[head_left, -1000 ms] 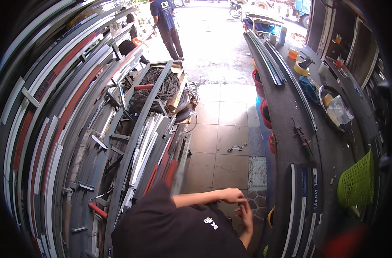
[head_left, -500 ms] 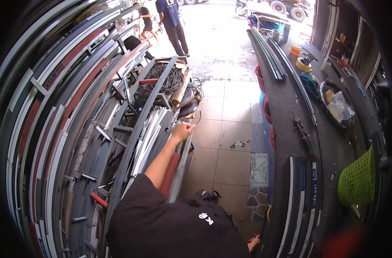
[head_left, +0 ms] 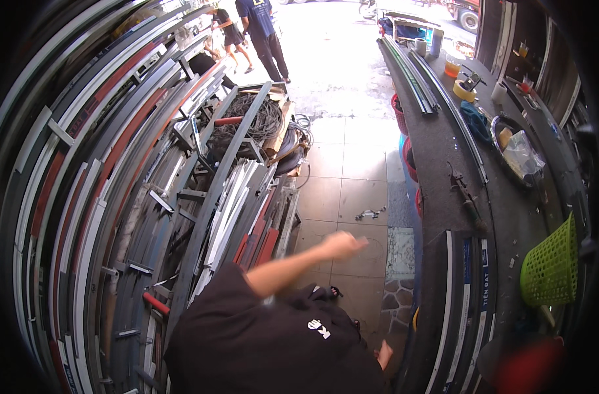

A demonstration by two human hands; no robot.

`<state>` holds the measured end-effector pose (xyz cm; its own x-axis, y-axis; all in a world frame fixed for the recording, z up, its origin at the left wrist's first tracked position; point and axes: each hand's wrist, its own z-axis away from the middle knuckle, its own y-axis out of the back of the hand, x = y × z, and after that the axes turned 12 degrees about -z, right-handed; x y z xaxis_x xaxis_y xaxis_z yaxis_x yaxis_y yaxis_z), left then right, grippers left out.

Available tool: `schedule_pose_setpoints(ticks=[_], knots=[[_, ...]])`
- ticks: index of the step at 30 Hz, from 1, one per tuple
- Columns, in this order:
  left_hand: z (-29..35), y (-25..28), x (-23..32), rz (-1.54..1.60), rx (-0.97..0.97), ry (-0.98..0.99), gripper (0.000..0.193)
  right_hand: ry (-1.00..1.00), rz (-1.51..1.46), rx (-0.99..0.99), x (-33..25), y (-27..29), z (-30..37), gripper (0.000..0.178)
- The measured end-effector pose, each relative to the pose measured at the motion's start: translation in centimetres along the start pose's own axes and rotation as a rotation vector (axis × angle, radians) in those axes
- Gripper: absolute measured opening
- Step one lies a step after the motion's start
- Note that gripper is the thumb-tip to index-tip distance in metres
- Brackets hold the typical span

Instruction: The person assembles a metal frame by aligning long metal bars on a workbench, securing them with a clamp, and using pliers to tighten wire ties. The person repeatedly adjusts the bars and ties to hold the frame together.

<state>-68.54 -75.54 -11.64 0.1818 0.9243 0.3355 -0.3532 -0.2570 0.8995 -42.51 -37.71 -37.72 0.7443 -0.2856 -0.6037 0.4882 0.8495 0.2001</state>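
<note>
the person's left hand [head_left: 344, 245] is stretched out over the tiled floor [head_left: 352, 177], blurred, with the fingers loosely curled and nothing visible in them; whether it is fully closed cannot be told. the right hand [head_left: 383, 354] shows only as a small part low beside the edge of the counter [head_left: 444, 151], mostly hidden by the black shirt [head_left: 273, 341], so its grip cannot be told. the two hands are well apart.

nearest the left hand is a small metal piece [head_left: 369, 213] lying on the floor tiles just beyond the fingers, not touched. it is pale grey, thin and irregular, too small to tell more.

to the left of the arm stands a rack of long metal profiles [head_left: 115, 197], grey, white and dark red, leaning side by side, with a coil of dark cable [head_left: 256, 125] lying on top near the far end.

on the dark counter to the right lie long metal strips [head_left: 414, 65], a hand tool [head_left: 467, 197], a roll of tape [head_left: 465, 92], a metal bowl holding a plastic bag [head_left: 519, 154] and a green plastic basket [head_left: 549, 266]. two people [head_left: 256, 33] stand far off in the bright doorway.
</note>
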Motion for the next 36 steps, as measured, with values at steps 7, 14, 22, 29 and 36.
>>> schedule_pose_setpoints(ticks=[7, 14, 22, 29, 36], knots=[[3.0, -3.6, 12.7, 0.154, -0.079, -0.352, 0.066, 0.372, -0.310, -1.063, -17.5, -9.8, 14.5, 0.044], [-1.0, 4.4, -0.3, -0.082, 0.059, -0.143, 0.055, 0.397, -0.581, -0.553, -13.8, -2.6, 8.7, 0.023], [-0.9, 11.1, -9.0, 0.052, 0.258, -0.036, 0.053, 0.214, -0.923, -0.065, -3.2, 7.1, 1.5, 0.023], [-1.4, 11.1, -8.9, 0.233, 0.275, -0.040, 0.050, 0.276, -0.401, -0.233, -8.2, 0.8, 4.7, 0.021], [1.9, 10.6, 1.8, 0.293, -0.002, -0.362, 0.031, 0.386, 0.114, -0.641, -20.6, -6.6, 18.3, 0.056]])
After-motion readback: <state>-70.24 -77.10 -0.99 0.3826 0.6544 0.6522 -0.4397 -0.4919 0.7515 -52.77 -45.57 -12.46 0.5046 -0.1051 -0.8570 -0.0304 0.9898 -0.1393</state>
